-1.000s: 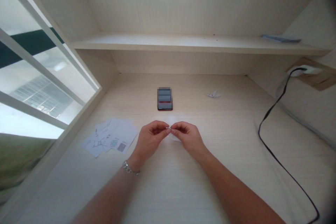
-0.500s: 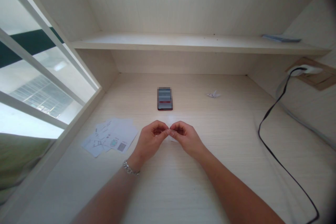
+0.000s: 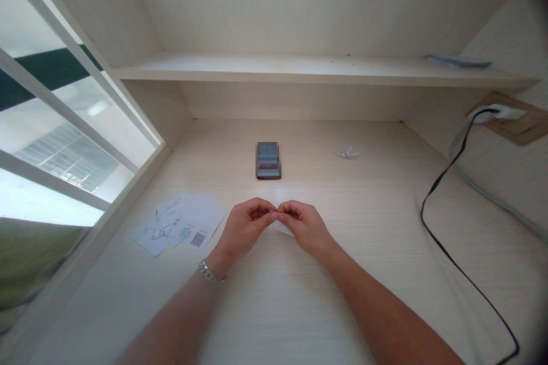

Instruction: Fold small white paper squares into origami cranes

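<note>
My left hand (image 3: 245,226) and my right hand (image 3: 303,224) meet fingertip to fingertip just above the pale wooden desk (image 3: 274,302). Both pinch a small piece of white paper (image 3: 282,228), of which only a sliver shows below my right fingers. A silver bracelet (image 3: 209,274) circles my left wrist. A dark phone (image 3: 268,160) lies flat a short way beyond my hands.
Several printed paper slips (image 3: 180,228) are spread to the left of my hands. A small folded white paper figure (image 3: 349,153) sits at the back right. A black cable (image 3: 454,222) runs from a wall socket (image 3: 496,113) across the right side. A shelf (image 3: 317,71) spans the back.
My hands have stayed together in the same spot. Less of the white paper shows now than a second ago; it has been gathered in between my fingers.
</note>
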Motion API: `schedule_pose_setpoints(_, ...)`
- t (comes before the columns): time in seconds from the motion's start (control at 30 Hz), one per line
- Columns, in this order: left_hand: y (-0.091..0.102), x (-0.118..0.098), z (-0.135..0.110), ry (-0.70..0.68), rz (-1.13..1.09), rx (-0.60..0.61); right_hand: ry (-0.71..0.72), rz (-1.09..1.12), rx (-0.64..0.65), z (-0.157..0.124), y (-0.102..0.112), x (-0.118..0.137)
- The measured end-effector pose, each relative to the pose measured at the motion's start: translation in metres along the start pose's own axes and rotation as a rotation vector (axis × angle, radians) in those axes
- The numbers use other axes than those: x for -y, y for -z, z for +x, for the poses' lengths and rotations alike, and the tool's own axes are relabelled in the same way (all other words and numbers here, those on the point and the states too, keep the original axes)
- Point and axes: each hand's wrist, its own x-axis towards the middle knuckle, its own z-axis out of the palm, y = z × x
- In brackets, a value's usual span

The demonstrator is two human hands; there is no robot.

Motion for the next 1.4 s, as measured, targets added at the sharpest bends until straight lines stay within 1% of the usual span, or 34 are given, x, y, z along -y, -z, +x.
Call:
schedule_pose_setpoints(0.23, -0.002, 0.001, -0.001, -0.010, 0.045, -0.030, 0.015, -0.062, -0.023, -0.002, -0.001, 0.003)
schedule_pose_setpoints(0.4, -0.004, 0.000, -0.001, -0.011, 0.045, -0.069, 0.012, -0.065, -0.031, -0.003, -0.001, 0.004)
schedule_pose_setpoints(0.5, -0.004, -0.001, -0.002, -0.016, 0.043, -0.064, 0.013, -0.066, -0.027, -0.003, -0.002, 0.004)
schedule_pose_setpoints(0.67, -0.001, -0.001, -0.002, -0.021, 0.054, -0.086, 0.004, -0.014, -0.044, -0.002, -0.002, 0.000)
schedule_pose_setpoints(0.8, 0.001, 0.001, 0.000, -0.021, 0.055, -0.090, 0.001, 0.033, -0.029, -0.001, -0.002, -0.002)
schedule_pose_setpoints(0.93, 0.001, 0.003, 0.002, -0.002, 0.023, -0.088, -0.021, 0.071, -0.029, 0.001, -0.003, -0.003)
schedule_pose_setpoints(1.0, 0.001, 0.002, 0.004, 0.041, -0.001, -0.089, -0.048, 0.102, -0.033, 0.002, -0.003, -0.003)
schedule_pose_setpoints(1.13, -0.001, 0.002, 0.005, 0.122, -0.130, -0.092, -0.081, 0.147, -0.071, 0.003, -0.003, -0.005)
schedule_pose_setpoints(1.27, -0.001, 0.004, 0.005, 0.108, -0.173, -0.088, -0.075, 0.210, -0.116, 0.004, -0.003, -0.008)
schedule_pose_setpoints(1.4, 0.000, 0.004, 0.004, 0.107, -0.232, -0.152, -0.112, 0.292, -0.100, 0.005, -0.004, -0.007)
